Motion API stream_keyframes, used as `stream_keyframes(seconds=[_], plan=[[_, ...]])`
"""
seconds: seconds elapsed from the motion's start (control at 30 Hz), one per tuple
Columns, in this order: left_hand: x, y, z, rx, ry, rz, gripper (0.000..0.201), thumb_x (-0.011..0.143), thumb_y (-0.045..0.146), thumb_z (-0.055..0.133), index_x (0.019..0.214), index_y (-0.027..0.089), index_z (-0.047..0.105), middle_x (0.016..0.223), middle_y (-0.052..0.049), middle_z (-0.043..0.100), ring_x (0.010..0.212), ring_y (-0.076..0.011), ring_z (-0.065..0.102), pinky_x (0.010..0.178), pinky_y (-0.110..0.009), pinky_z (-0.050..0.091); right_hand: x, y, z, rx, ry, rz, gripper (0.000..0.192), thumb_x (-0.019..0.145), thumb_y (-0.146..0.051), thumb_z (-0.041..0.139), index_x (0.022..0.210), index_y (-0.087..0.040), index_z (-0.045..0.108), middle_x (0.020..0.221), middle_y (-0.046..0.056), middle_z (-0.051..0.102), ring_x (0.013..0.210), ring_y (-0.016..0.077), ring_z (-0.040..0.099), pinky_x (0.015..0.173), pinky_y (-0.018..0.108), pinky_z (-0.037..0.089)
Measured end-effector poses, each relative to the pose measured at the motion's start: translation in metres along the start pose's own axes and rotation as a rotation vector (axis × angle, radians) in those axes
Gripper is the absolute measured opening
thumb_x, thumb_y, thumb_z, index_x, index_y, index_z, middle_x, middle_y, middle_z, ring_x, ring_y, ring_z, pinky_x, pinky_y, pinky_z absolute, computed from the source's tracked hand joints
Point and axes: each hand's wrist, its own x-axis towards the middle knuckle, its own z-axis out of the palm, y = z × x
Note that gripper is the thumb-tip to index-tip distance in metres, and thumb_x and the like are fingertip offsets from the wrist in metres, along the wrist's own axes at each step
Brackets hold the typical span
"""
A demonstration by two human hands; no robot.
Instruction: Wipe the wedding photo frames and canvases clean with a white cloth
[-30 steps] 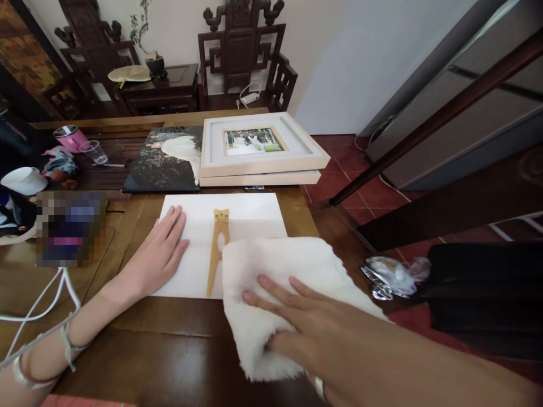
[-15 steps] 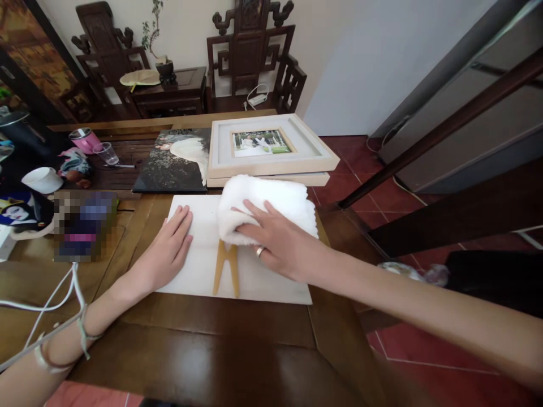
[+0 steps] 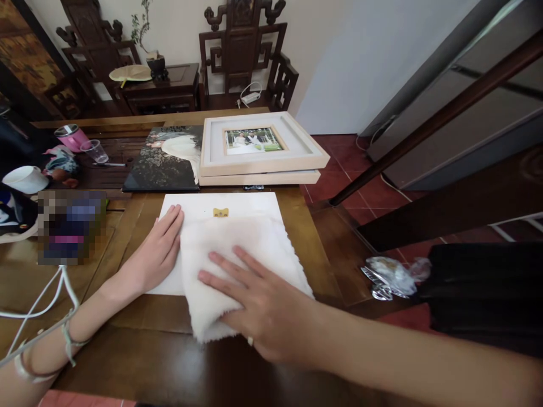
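A flat white board (image 3: 195, 203) lies on the wooden table, with a small brass-coloured fitting (image 3: 220, 212) near its far edge. My left hand (image 3: 159, 251) rests open along the board's left side, fingers stretched together. Over the middle and near part of the board spreads a fluffy white cloth (image 3: 250, 237), its near corner hanging past the board's edge. My right hand (image 3: 263, 305) holds the cloth, fingers spread on top and the thumb tucked at a fold. The yellow two-legged piece on the board is hidden beneath the cloth.
Beyond the board lie stacked pale wood frames (image 3: 263, 169) and a dark photo panel (image 3: 163, 164). A pink mug (image 3: 72, 137), clear cup (image 3: 95, 151) and white cup (image 3: 26, 178) stand left, near a blurred-out object (image 3: 70, 226) with a white cable (image 3: 70, 285).
My right hand has drawn the cloth toward me and slightly left, unfolding it over the yellow two-legged piece. The brass-coloured fitting has come into view. My left hand stays on the board.
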Motion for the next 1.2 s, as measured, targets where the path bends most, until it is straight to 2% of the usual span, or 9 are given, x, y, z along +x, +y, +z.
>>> stream_keyframes(seconds=[0.2,0.37,0.47,0.6,0.73,0.83,0.97,1.07,1.2], plan=[[0.0,0.001,0.0,-0.005,0.001,-0.009,0.058,0.102,0.037,0.023,0.151,0.007,0.027,0.162,-0.016,0.019,0.15,-0.0261,0.013,0.121,-0.049,0.014,0.032,0.043,-0.017,-0.047,-0.124,0.168,0.052,0.076,-0.005,0.06,0.126,-0.017,0.062,0.157,0.013,0.032,0.146,0.0369,0.016,0.115,0.064,0.014],[0.0,0.002,-0.001,0.008,-0.001,-0.002,0.057,0.102,0.036,0.023,0.152,0.008,0.026,0.162,-0.016,0.019,0.15,-0.0277,0.013,0.121,-0.051,0.015,0.045,0.057,-0.019,-0.051,-0.026,0.275,0.055,0.079,-0.002,0.051,0.132,-0.014,0.057,0.156,0.012,0.035,0.147,0.0339,0.018,0.116,0.062,0.017],[0.001,0.002,0.0,0.01,-0.004,0.0,0.057,0.102,0.035,0.023,0.153,0.01,0.024,0.162,-0.015,0.018,0.15,-0.0277,0.013,0.121,-0.051,0.015,0.044,0.044,-0.013,-0.047,-0.028,0.306,0.05,0.08,-0.004,0.052,0.128,-0.012,0.06,0.156,0.015,0.035,0.147,0.0369,0.015,0.116,0.063,0.014],[0.002,-0.002,0.001,0.003,-0.012,0.014,0.056,0.102,0.032,0.022,0.154,0.012,0.021,0.163,-0.015,0.017,0.15,-0.0275,0.012,0.121,-0.051,0.015,0.03,0.008,-0.006,0.003,-0.013,0.227,0.037,0.084,-0.013,0.054,0.12,-0.013,0.066,0.154,0.019,0.036,0.145,0.0424,0.017,0.114,0.068,0.012],[0.001,-0.007,0.002,0.0,-0.03,0.048,0.058,0.101,0.032,0.026,0.156,0.016,0.016,0.163,-0.013,0.013,0.15,-0.0281,0.01,0.121,-0.053,0.015,0.015,-0.023,-0.005,0.025,-0.036,0.087,0.023,0.087,-0.02,0.056,0.104,-0.014,0.07,0.148,0.023,0.043,0.14,0.0466,0.027,0.11,0.071,0.021],[0.0,-0.009,0.002,-0.001,-0.033,0.059,0.061,0.101,0.034,0.03,0.156,0.018,0.013,0.164,-0.012,0.012,0.15,-0.0295,0.009,0.12,-0.055,0.016,0.012,-0.028,-0.005,0.006,-0.037,0.019,0.02,0.089,-0.021,0.054,0.101,-0.016,0.069,0.146,0.022,0.047,0.138,0.0463,0.034,0.107,0.071,0.026],[0.001,-0.009,0.003,-0.013,-0.024,0.055,0.058,0.101,0.034,0.027,0.155,0.018,0.018,0.163,-0.013,0.015,0.15,-0.0297,0.011,0.12,-0.054,0.016,0.023,-0.007,-0.007,0.007,-0.014,0.087,0.031,0.085,-0.018,0.057,0.114,-0.019,0.068,0.148,0.018,0.046,0.141,0.0415,0.031,0.111,0.067,0.022],[0.001,-0.007,0.003,-0.021,-0.027,0.044,0.057,0.101,0.033,0.024,0.155,0.016,0.02,0.163,-0.013,0.016,0.15,-0.0286,0.01,0.12,-0.054,0.015,0.038,0.023,-0.014,-0.035,-0.055,0.184,0.041,0.084,-0.013,0.058,0.124,-0.018,0.064,0.152,0.015,0.043,0.144,0.0377,0.027,0.114,0.063,0.021],[0.003,-0.003,0.003,-0.017,-0.01,0.022,0.057,0.101,0.033,0.023,0.154,0.012,0.022,0.162,-0.015,0.018,0.15,-0.0278,0.01,0.12,-0.054,0.013,0.056,0.06,-0.022,-0.127,-0.06,0.237,0.051,0.082,-0.007,0.056,0.133,-0.015,0.057,0.155,0.014,0.038,0.145,0.0361,0.023,0.115,0.061,0.02]])
